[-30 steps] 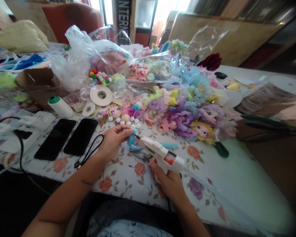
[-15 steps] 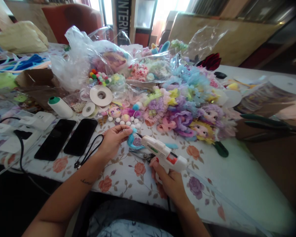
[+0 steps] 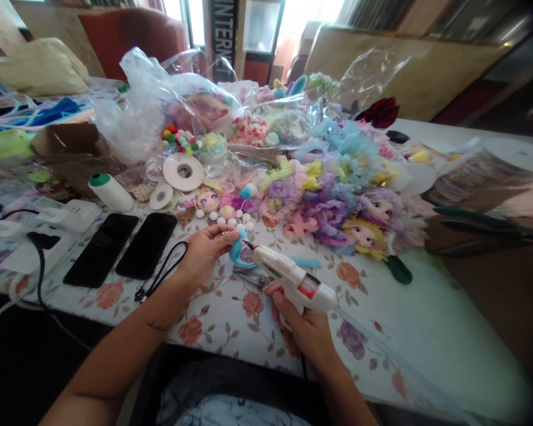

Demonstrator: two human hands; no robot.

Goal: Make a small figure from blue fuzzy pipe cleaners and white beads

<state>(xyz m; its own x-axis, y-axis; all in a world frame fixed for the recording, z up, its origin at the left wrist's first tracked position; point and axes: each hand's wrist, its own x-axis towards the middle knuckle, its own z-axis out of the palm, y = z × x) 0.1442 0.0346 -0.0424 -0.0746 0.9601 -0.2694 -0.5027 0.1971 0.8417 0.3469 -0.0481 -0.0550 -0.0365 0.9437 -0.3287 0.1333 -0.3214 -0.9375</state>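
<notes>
My left hand (image 3: 210, 247) pinches a light blue fuzzy stem (image 3: 236, 255) that curls down in a loop. My right hand (image 3: 302, 325) is wrapped round the handle of a white glue gun (image 3: 295, 275), which has a long clear glue stick running out of its back. The gun's dark nozzle points up and left, right beside the blue stem near my left fingertips; whether they touch I cannot tell. Under the gun lie scissors (image 3: 252, 276), partly hidden, and another piece of blue stem (image 3: 308, 262) shows behind it.
Left of my hand lie two black phones (image 3: 145, 245) and a black cord loop (image 3: 166, 269). Beyond are ribbon spools (image 3: 183, 171), a thread cone (image 3: 111, 192), doll heads (image 3: 365, 234), pastel ruffles (image 3: 328, 213) and plastic bags (image 3: 137, 100). A power strip (image 3: 39, 245) sits far left, a cardboard box (image 3: 484, 278) at right.
The glue gun's nozzle has shifted slightly left and down beside the blue stem. Both hands keep their grip, and the view has moved a little.
</notes>
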